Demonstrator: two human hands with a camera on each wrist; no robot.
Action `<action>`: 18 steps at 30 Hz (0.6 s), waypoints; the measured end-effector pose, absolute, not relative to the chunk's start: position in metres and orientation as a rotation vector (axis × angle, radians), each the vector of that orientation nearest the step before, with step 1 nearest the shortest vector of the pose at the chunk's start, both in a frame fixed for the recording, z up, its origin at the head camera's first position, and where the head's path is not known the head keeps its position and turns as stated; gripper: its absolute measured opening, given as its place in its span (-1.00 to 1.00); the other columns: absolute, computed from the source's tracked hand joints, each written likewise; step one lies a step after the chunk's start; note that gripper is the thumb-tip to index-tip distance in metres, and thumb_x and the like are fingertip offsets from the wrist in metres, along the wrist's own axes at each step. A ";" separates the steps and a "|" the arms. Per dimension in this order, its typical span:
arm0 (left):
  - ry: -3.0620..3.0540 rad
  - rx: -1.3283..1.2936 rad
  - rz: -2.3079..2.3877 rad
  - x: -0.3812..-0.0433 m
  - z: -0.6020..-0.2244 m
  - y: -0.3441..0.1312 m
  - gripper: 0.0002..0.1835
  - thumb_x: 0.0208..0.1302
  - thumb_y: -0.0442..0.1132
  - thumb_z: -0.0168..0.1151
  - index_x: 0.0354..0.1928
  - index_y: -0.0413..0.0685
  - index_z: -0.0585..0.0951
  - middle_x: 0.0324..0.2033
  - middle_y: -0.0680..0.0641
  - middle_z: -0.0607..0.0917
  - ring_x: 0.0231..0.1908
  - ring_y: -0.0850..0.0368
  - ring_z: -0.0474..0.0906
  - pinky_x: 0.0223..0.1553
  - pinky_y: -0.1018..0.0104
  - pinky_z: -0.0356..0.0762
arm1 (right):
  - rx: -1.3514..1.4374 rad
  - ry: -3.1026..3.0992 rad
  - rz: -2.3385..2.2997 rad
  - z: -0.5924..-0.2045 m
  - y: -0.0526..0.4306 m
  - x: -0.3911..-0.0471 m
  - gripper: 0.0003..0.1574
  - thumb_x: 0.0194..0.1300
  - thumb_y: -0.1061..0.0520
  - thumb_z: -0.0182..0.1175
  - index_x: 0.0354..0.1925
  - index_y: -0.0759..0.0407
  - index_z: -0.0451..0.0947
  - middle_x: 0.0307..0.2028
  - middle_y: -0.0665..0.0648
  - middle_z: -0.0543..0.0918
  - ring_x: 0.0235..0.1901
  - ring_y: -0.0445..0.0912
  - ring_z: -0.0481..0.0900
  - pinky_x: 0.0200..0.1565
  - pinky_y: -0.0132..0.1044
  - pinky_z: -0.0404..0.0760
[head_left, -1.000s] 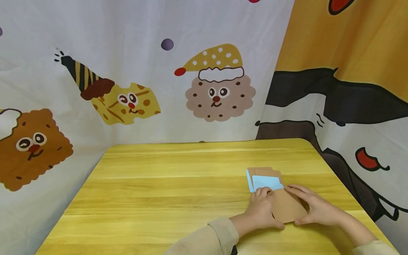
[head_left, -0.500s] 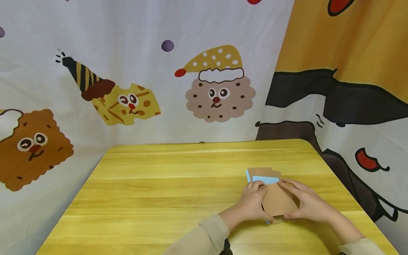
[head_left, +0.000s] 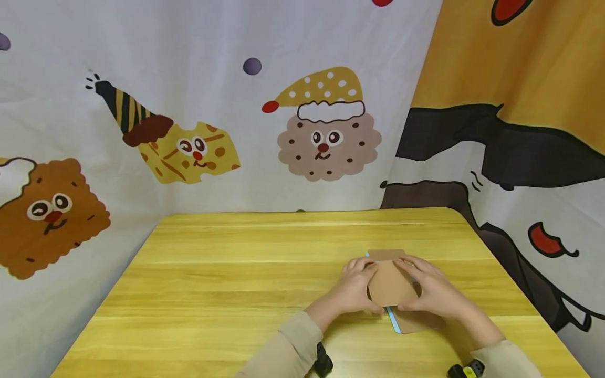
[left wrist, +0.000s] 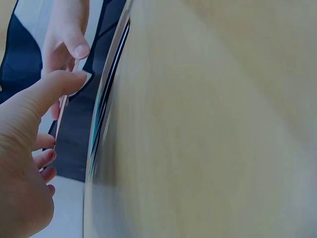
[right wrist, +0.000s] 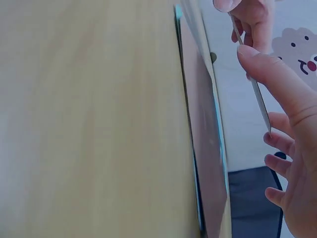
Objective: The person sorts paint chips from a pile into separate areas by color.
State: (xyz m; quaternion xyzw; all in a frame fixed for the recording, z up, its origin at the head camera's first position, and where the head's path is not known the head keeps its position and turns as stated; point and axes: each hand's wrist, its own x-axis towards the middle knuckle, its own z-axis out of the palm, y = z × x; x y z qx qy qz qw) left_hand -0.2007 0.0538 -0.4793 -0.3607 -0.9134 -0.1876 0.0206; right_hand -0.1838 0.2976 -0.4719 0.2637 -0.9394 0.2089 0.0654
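Note:
A brown cardboard-like card is held between both hands, raised above the tabletop. My left hand grips its left edge, thumb at the near corner and fingers at the far one. On the opposite edge, my right hand pinches it in the same way. Both wrist views show the card edge-on as a thin strip. Beneath it, flat brown pieces with light blue edges lie on the table, partly hidden by the card and hands.
A yellow wood-grain table stretches to the left and back. Behind it hangs a curtain printed with cartoon biscuits and cheese. Black wrist devices sit at both sleeves.
Both hands have moved left and away from the body with the card. It now covers the light blue area seen before, and brown pieces nearer the body have come into view.

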 end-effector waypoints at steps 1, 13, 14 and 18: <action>-2.832 -1.120 -0.582 -0.202 -0.479 0.051 0.11 -0.15 0.28 0.47 0.41 -0.11 0.26 0.35 -0.06 0.22 0.33 0.07 0.06 0.32 0.12 0.03 | 0.800 -2.831 0.628 -0.472 0.295 -0.186 0.34 -0.25 -0.42 0.48 0.37 0.20 0.29 0.32 0.29 0.26 0.27 0.30 0.17 0.09 0.36 0.15; -2.830 -1.148 -0.670 -0.222 -0.482 0.014 0.11 -0.14 0.20 0.51 0.41 -0.18 0.25 0.34 -0.06 0.21 0.32 0.02 0.06 0.32 0.06 0.01 | 0.849 -2.776 0.606 -0.477 0.259 -0.206 0.32 -0.25 -0.35 0.52 0.37 0.20 0.28 0.30 0.26 0.30 0.25 0.23 0.20 0.11 0.36 0.11; -2.833 -1.146 -0.684 -0.222 -0.482 0.010 0.11 -0.14 0.19 0.52 0.41 -0.18 0.25 0.34 -0.07 0.21 0.32 0.01 0.06 0.31 0.04 0.01 | 0.850 -2.778 0.598 -0.477 0.256 -0.208 0.32 -0.24 -0.35 0.52 0.37 0.20 0.28 0.30 0.27 0.30 0.26 0.24 0.20 0.11 0.37 0.11; -2.842 -1.140 -0.692 -0.226 -0.481 -0.002 0.11 -0.14 0.19 0.52 0.41 -0.20 0.25 0.34 -0.10 0.20 0.33 -0.02 0.06 0.31 -0.01 0.02 | 0.854 -2.808 0.613 -0.477 0.243 -0.213 0.32 -0.22 -0.36 0.50 0.38 0.21 0.25 0.32 0.28 0.26 0.28 0.26 0.17 0.13 0.36 0.15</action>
